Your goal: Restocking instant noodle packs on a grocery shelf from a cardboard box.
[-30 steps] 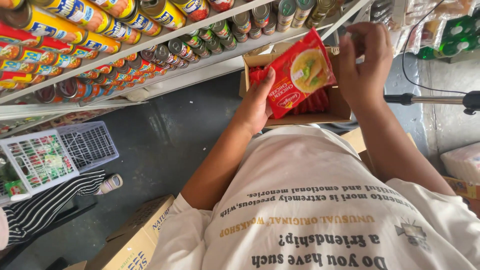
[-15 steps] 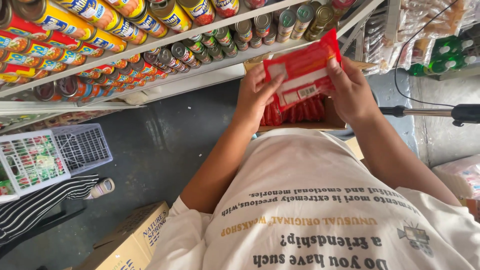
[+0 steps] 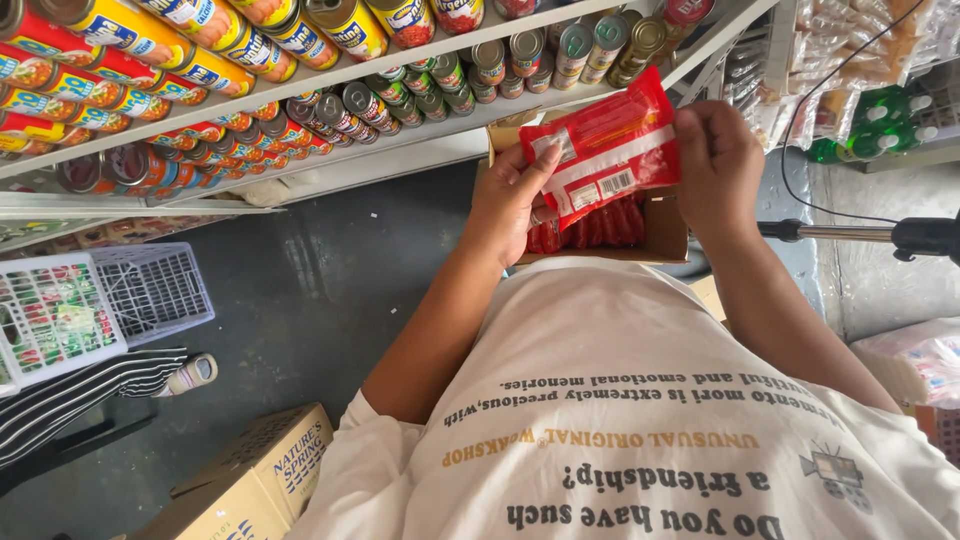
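Observation:
I hold a flat red packet (image 3: 602, 152) with both hands, its back side with a white label strip turned up toward me. My left hand (image 3: 508, 203) grips its left edge and my right hand (image 3: 716, 166) pinches its right edge. The packet hovers over an open cardboard box (image 3: 662, 237) holding several more red packets (image 3: 590, 229), resting against my white printed shirt.
Shelves of cans (image 3: 200, 70) run across the top and left. A grey plastic crate (image 3: 150, 290) sits on the dark floor at left, beside a striped sleeve. A cardboard carton (image 3: 250, 480) stands lower left. A metal stand arm (image 3: 860, 235) reaches in from the right.
The packet has been flipped from its yellow-pictured front to its labelled back. My view and the box have shifted slightly lower and left.

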